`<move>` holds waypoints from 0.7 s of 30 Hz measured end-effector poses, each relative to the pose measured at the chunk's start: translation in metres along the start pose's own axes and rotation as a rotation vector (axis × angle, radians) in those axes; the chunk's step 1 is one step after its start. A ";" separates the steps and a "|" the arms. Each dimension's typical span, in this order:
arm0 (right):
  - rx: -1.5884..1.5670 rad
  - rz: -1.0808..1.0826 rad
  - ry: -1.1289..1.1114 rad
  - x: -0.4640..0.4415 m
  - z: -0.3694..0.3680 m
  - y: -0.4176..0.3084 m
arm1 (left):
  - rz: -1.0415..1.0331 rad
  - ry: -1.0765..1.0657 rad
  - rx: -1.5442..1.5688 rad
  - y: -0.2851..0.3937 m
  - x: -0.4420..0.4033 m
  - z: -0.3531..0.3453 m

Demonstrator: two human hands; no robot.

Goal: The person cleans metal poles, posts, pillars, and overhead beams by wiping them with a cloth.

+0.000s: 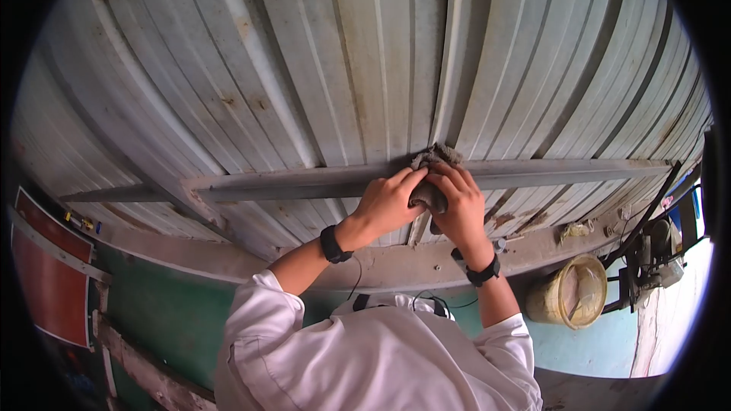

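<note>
A crumpled grey-brown rag (429, 196) is bunched between my two hands, with its top folds lying over the metal rail (304, 183). My left hand (390, 202) grips the rag from the left, thumb and fingers closed on it. From the right, my right hand (459, 202) curls its fingers over the same cloth. Both hands are at the rail, in front of the ribbed metal sheet wall (365, 68). Part of the rag is hidden beneath my fingers. Each wrist wears a black band.
Below the rail runs a ledge (228, 259). A dirty yellowish bucket (544, 297) stands at the lower right, near dark machinery (655, 259). A diagonal metal brace (145, 160) meets the rail at left. Red-brown panels (49, 281) are at far left.
</note>
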State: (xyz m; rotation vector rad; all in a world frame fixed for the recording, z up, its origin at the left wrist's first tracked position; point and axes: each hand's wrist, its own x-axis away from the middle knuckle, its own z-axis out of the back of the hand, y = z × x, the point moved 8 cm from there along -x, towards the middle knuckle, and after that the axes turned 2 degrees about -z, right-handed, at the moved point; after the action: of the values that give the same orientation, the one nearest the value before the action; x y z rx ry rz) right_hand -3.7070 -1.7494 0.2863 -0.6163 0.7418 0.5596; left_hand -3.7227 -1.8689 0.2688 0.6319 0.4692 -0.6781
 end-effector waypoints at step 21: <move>0.131 0.050 0.515 -0.033 0.082 0.112 | -0.276 0.372 -0.089 0.097 -0.150 -0.034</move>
State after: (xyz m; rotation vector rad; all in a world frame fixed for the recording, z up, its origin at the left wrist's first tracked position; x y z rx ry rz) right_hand -3.7647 -1.6242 0.3240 -0.6272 1.2714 0.3945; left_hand -3.7650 -1.7231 0.3692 0.6165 0.9397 -0.7976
